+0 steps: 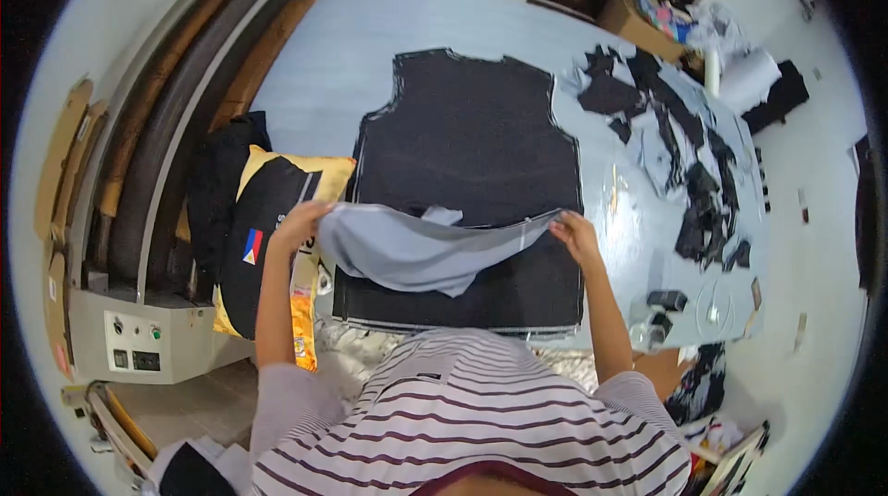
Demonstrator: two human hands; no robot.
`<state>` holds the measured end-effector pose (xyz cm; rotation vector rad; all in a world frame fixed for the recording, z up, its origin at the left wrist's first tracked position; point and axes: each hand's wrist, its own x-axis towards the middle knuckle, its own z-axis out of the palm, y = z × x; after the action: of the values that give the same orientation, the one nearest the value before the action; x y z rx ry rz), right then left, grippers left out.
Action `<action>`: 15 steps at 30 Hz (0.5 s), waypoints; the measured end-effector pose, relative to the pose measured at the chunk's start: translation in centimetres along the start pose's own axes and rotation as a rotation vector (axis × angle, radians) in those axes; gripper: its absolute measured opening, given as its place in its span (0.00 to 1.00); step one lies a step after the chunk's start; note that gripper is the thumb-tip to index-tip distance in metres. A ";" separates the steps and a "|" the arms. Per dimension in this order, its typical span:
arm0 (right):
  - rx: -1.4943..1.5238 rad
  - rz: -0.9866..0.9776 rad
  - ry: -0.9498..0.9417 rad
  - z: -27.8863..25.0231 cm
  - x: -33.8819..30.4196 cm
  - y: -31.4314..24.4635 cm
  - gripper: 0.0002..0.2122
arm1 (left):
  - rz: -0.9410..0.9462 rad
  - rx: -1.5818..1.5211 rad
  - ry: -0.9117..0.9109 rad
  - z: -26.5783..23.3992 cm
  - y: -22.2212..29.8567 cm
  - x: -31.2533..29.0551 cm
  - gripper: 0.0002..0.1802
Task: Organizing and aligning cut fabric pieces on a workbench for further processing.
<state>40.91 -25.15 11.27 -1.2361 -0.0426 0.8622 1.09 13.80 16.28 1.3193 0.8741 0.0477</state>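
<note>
A grey cut fabric piece (407,251) hangs stretched between my two hands, its lower edge curving down. My left hand (301,226) pinches its left end, close to a black and yellow printed cushion. My right hand (575,239) grips the right end near the edge of the dark cloth. Below lies a stack of black fabric (472,140) cut in the shape of a garment body panel, with pale edges showing along its outline. The grey piece covers part of the black panel's lower half.
The light blue table (333,52) carries black and grey fabric scraps (703,163) on the right. A black and yellow cushion (264,218) stands at the left, beside a machine with a control box (139,345). Small dark items (666,300) sit near the front right. A cardboard box (636,22) is behind.
</note>
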 end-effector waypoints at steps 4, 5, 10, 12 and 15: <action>-0.213 -0.146 0.020 -0.6 12.3 -10.4 0.09 | 0.085 0.168 -0.083 -1.4 9.3 11.9 0.15; -0.706 -0.521 -0.041 2.5 13.5 -12.7 0.08 | 0.094 0.221 0.127 -1.5 11.9 13.6 0.14; -0.234 -0.494 -0.076 12.4 17.3 -31.6 0.11 | 0.419 0.848 0.820 -0.9 32.6 17.1 0.16; -0.199 -0.652 -0.122 16.3 15.4 -37.0 0.08 | 0.664 0.527 0.766 -0.9 39.0 14.2 0.14; -0.186 -0.822 -0.138 19.9 10.5 -44.6 0.09 | 0.955 0.529 0.930 -0.5 45.9 8.6 0.16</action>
<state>63.43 -5.78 51.48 -1.1780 -0.7058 0.2202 26.72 32.07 50.82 2.1694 0.9497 1.3381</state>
